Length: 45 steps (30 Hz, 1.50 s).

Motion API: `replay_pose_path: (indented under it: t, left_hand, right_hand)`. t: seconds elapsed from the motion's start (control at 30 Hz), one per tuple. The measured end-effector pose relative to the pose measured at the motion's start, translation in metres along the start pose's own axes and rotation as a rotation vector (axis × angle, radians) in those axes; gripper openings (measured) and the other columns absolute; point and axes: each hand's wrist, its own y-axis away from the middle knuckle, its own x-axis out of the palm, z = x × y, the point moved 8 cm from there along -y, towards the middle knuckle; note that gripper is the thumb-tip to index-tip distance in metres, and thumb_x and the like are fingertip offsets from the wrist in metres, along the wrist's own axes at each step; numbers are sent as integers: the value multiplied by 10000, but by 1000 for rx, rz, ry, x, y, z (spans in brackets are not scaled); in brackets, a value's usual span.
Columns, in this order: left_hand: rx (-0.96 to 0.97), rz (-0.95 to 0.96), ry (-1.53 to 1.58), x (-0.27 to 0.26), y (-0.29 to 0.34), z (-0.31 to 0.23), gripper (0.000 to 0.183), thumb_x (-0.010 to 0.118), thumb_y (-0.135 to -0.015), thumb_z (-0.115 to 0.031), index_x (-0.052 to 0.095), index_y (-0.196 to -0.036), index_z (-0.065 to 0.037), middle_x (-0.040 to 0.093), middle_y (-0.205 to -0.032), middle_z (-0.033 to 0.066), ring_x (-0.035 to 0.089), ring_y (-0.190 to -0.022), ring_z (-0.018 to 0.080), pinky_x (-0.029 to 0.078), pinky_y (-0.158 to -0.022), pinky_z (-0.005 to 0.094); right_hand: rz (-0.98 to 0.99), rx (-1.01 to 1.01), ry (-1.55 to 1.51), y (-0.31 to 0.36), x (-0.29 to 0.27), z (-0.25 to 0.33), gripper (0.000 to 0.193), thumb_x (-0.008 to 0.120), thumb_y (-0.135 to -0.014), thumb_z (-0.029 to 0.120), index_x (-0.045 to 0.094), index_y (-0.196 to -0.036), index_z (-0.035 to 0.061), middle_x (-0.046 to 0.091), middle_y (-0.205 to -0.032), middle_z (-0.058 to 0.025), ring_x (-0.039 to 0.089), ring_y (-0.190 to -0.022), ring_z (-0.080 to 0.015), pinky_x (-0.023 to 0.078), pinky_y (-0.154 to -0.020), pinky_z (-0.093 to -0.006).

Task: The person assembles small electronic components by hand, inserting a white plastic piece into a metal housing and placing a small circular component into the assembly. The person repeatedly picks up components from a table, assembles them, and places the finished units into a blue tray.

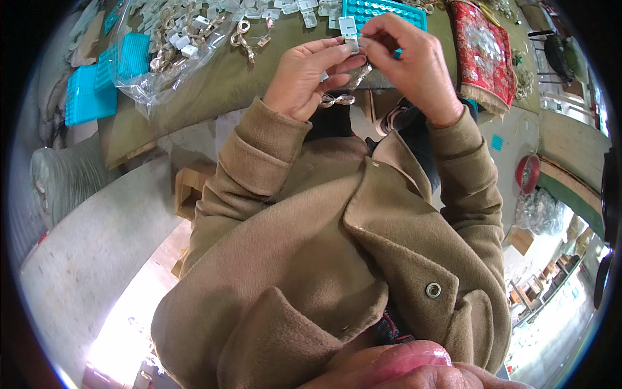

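Observation:
At the table's near edge both my hands are raised and close together. My left hand (306, 76) pinches a small white, see-through plastic case (348, 27) between thumb and fingers. A second pale piece shows among its lower fingers. My right hand (409, 57) is closed, its thumb and fingertips pressed at the case's right side; exactly what they grip is partly hidden. Below the fingers hangs a bundled pale gold cord (360, 76), and a looped end of cord (337, 100) dangles lower. Another cord bundle (243, 40) lies on the table to the left.
A plastic bag (144, 91) of white cases and cords lies at the left, beside turquoise trays (91, 97). Another turquoise tray (408, 16) sits behind my hands. At the right a red patterned cloth (483, 58) bears shiny pieces. The green table (214, 100) ends close below my wrists.

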Motion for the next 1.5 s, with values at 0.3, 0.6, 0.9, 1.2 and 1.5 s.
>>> replay_pose_path:
  t: [0.3,0.6,0.9,1.2,1.5]
  left_hand:
    - [90,-6,-58,3,9,-2,275,624,-906,-108,613,-1170,-31,676,-1016,33,669,-921,110,513,-619,150]
    - [47,-28,51,5,10,12,258,626,-912,-121,622,-1157,-41,680,-1017,35,664,-935,105,528,-647,146]
    - [87,-28,51,10,8,14,237,633,-913,-137,642,-1134,-52,681,-995,31,649,-876,76,545,-659,148]
    - [84,-123,26,1,11,14,207,636,-912,-178,652,-1078,-56,682,-949,9,640,-863,81,486,-621,182]
    - [-58,78,-128,11,7,33,185,550,-956,-200,602,-1047,-47,602,-845,-12,502,-662,12,332,-455,151]
  right_hand:
    - [-163,-353,209,22,8,9,128,672,-825,59,650,-951,57,641,-842,-74,646,-728,-250,522,-633,-313]
    - [-314,-331,136,38,5,-1,110,676,-800,61,681,-909,76,651,-809,-54,649,-727,-241,522,-621,-319]
    - [-333,-348,196,43,6,-4,176,663,-788,38,687,-956,87,658,-844,-43,647,-745,-215,508,-662,-320]
    - [-254,-260,196,59,23,2,301,614,-846,95,633,-1144,64,640,-1033,-95,618,-914,-268,483,-821,-364]
    - [-329,-208,541,48,-26,-38,140,669,-751,87,612,-878,99,619,-1003,-54,572,-969,-267,432,-867,-398]
